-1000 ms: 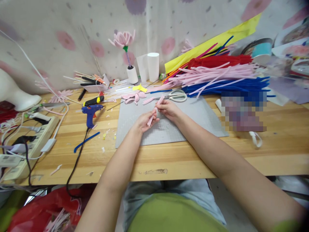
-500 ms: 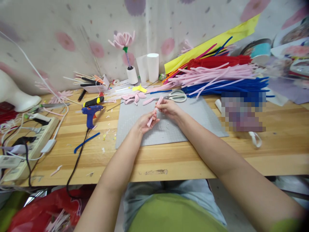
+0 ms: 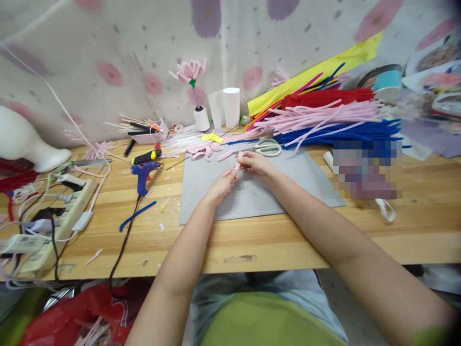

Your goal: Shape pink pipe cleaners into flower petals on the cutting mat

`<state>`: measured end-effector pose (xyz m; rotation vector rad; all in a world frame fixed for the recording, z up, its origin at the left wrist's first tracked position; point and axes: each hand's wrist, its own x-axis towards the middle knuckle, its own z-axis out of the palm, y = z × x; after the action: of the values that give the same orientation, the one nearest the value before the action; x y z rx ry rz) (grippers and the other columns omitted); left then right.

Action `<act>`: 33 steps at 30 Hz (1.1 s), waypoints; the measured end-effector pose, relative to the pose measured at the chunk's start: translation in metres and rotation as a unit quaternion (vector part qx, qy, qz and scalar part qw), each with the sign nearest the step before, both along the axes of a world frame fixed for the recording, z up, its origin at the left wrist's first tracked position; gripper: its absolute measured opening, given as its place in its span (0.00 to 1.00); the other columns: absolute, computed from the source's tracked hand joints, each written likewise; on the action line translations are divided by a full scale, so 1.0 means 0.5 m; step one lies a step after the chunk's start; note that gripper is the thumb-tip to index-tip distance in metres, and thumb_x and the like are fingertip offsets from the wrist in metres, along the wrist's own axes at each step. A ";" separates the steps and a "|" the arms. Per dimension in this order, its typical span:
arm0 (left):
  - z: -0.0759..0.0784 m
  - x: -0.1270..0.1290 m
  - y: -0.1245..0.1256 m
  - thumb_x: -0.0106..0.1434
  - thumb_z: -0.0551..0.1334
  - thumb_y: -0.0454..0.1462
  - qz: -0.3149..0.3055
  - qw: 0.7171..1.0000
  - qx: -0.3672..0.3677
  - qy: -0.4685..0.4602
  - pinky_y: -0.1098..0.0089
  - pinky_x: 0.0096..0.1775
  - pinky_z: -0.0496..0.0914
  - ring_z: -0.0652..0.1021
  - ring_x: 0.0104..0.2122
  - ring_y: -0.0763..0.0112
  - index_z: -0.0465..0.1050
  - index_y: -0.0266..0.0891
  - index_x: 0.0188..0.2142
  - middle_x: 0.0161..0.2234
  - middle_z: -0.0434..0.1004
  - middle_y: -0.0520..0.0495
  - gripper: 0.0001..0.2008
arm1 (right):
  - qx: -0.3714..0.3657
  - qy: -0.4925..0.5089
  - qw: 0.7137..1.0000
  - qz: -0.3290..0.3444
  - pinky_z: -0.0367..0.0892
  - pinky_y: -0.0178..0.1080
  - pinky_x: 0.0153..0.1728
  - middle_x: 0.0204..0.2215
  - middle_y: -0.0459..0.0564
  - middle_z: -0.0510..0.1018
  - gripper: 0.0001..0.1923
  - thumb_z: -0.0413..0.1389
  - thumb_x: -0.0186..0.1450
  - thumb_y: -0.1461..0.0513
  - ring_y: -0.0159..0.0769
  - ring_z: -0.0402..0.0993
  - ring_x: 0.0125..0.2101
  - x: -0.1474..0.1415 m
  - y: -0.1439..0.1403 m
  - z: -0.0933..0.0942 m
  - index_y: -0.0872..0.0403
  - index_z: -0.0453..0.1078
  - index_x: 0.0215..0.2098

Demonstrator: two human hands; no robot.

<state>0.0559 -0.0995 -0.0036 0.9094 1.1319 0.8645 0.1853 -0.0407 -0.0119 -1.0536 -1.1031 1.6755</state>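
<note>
Both hands are pinching one pink pipe cleaner (image 3: 238,162) over the grey mat (image 3: 288,182). The left hand (image 3: 224,183) is closing on its lower end while the right hand (image 3: 253,163) is gripping the upper end. Its long axis is running from seven to one o'clock, and the scissors (image 3: 268,147) are lying just beyond the right hand at one o'clock.

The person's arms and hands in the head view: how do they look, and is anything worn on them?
Both forearms are bare from elbow to wrist; no sleeve covers them. The left hand and the right hand wear no gloves, and no ring, watch or bracelet is visible. At the lower right corner a bit of green sleeve shows, matching the green top at the bottom edge.
</note>
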 end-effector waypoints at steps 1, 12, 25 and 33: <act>0.001 0.001 -0.001 0.63 0.51 0.36 0.008 1.000 0.004 0.012 0.81 0.14 0.42 0.51 0.12 0.86 0.58 0.36 0.24 0.17 0.50 0.59 0.11 | -0.006 -0.002 1.000 -0.025 0.59 0.29 0.21 0.17 0.41 0.70 0.09 0.59 0.51 0.67 0.23 0.63 0.17 -0.004 0.001 0.003 0.56 0.66 0.30; 0.012 -0.035 0.022 0.63 0.50 0.34 0.068 0.984 -0.067 -0.148 0.83 0.13 0.41 0.50 0.11 0.86 0.61 0.35 0.26 0.15 0.47 0.60 0.09 | 0.044 -0.081 0.982 -0.163 0.62 0.32 0.27 0.23 0.45 0.73 0.10 0.56 0.53 0.67 0.26 0.65 0.21 0.002 0.069 0.022 0.55 0.62 0.33; -0.013 -0.101 -0.013 0.53 0.63 0.33 0.185 0.970 0.010 -0.157 0.81 0.24 0.65 0.69 0.18 0.85 0.72 0.33 0.31 0.20 0.67 0.55 0.05 | 0.513 -0.583 0.616 0.132 0.56 0.42 0.42 0.38 0.59 0.75 0.14 0.46 0.64 0.64 0.44 0.62 0.43 -0.094 0.092 -0.008 0.60 0.74 0.38; -0.009 -0.088 -0.009 0.58 0.58 0.34 0.182 0.973 0.023 -0.142 0.78 0.28 0.69 0.72 0.22 0.82 0.73 0.32 0.33 0.23 0.71 0.52 0.07 | 0.485 -0.601 0.632 0.066 0.56 0.40 0.38 0.40 0.59 0.75 0.18 0.45 0.66 0.58 0.43 0.64 0.42 -0.068 0.073 0.012 0.57 0.73 0.41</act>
<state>0.0120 -0.1042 -0.0081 0.5972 1.0439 1.2825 0.1511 -0.0043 -0.0057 -1.2381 -2.5275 -0.0449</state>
